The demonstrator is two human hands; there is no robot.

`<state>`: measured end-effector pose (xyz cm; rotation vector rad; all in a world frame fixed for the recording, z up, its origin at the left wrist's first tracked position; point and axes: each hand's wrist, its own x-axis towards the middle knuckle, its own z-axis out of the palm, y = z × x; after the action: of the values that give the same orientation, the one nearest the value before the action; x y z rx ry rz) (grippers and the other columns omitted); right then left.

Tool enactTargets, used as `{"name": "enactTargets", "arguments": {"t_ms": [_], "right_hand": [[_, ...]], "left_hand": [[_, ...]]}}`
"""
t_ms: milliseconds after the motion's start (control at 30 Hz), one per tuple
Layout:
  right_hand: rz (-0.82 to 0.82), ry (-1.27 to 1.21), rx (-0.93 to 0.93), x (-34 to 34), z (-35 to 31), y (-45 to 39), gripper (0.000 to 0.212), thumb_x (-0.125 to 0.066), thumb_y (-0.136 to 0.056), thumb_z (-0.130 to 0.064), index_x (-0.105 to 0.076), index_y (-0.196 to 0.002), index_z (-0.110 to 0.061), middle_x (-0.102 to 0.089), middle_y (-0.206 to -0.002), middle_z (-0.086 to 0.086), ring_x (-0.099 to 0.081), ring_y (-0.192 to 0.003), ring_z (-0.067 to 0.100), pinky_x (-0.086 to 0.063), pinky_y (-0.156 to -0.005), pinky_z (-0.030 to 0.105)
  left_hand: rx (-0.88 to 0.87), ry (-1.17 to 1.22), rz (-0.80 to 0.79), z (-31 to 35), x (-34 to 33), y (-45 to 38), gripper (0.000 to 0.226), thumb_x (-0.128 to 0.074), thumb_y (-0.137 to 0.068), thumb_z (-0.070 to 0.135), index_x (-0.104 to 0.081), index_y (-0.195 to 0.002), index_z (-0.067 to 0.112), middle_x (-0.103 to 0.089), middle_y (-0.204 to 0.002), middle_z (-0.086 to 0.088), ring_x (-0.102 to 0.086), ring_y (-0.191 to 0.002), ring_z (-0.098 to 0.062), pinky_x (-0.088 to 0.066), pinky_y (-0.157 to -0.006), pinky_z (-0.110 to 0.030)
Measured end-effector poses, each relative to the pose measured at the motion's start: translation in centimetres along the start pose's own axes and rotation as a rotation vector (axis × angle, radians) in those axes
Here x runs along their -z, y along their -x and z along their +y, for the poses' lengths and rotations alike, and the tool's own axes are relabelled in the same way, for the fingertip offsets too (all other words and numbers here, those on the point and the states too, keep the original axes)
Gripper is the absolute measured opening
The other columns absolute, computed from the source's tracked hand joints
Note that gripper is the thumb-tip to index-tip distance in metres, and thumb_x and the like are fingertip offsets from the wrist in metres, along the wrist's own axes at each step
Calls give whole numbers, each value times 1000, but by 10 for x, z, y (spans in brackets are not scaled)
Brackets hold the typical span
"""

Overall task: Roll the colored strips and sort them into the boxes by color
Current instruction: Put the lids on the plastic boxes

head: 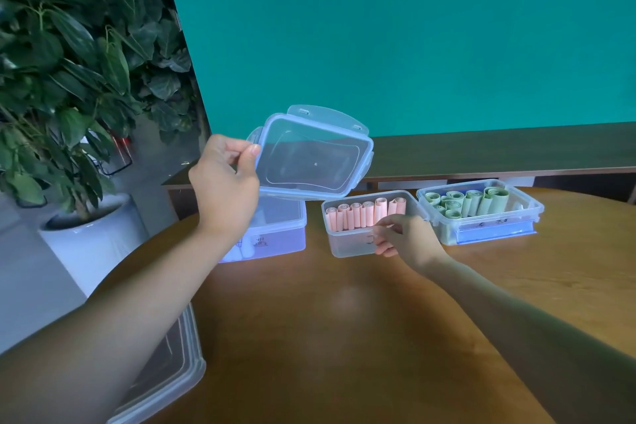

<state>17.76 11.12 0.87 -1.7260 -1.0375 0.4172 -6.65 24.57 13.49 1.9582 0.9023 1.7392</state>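
- Sitting in a row, the pink rolled strips (364, 214) stand side by side along the far wall of the middle box (347, 244), a clear plastic tub with no lid on it, at the far part of the wooden counter (344, 337).
- The right hand (406, 237) grips the near right wall of that box, fingers (385, 224) curled over the rim and thumb on the outside.
- The left hand (223, 182) holds a clear lid (309, 155) in the air, pinched at its left edge between thumb and curled fingers; the lid tilts above and between the left box and the middle one.
- The left box (275, 234), also clear, stands just beside the middle box; white pieces show through its front wall, too blurred to identify.
- To the right, a third box (481, 213) holds green rolled strips (464, 203), some on end, some leaning; a blue-edged clip hangs open on its near side.
- Another clear lid (165, 372) rests at the counter's near left edge, partly under the left forearm.
- A potted plant (69, 79) in a white pot stands on the floor at left; a teal wall (413, 27) fills the background.
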Motion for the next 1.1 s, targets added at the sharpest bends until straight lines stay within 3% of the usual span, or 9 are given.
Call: {"name": "enactTargets", "arguments": {"t_ms": [500,767,833,933,1000,1100], "right_hand": [[-24,55,27,-10,-30,125,10,-62,-100,-20,-71,-99,-15,-74,-74,2,-72,-65,16,-61,-66,26],[-48,-17,21,-9,-44,184,8,-66,-98,-17,-71,-101,-11,-75,-74,5,-73,-65,20,-62,-68,35],[-82,-98,7,-2,-50,194,21,-73,-93,-14,-68,-113,-11,-76,-76,7,-74,-68,21,-62,-67,32],[-41,-203,19,18,-58,203,45,-84,-83,-16,-64,-123,-13,-78,-84,7,-75,-74,21,-61,-71,30],[39,-230,77,38,-59,205,46,-87,-78,-26,-69,-120,-16,-79,-94,2,-75,-85,19,-61,-78,34],[117,-261,137,62,-57,206,62,-90,-70,-49,-67,-123,-27,-76,-108,-5,-70,-102,12,-54,-86,27]], "left_hand": [[-34,68,-74,60,50,65,7,-70,-93,18,-65,-88,16,-66,-78,18,-63,-77,3,-45,-69,-10],[-15,129,-104,97,80,100,6,-70,-93,20,-65,-90,17,-69,-82,14,-65,-81,1,-47,-69,-9],[27,162,-112,103,84,106,6,-69,-94,21,-66,-91,17,-71,-83,12,-66,-80,0,-51,-71,-16],[92,184,-118,107,88,111,5,-67,-95,22,-67,-92,18,-71,-84,12,-67,-80,1,-51,-70,-14],[128,185,-115,108,89,113,5,-67,-95,22,-67,-94,18,-71,-86,12,-67,-82,0,-49,-69,-10],[202,200,-126,105,84,119,6,-66,-96,22,-66,-98,15,-71,-87,10,-66,-83,-2,-44,-62,-3]]}}
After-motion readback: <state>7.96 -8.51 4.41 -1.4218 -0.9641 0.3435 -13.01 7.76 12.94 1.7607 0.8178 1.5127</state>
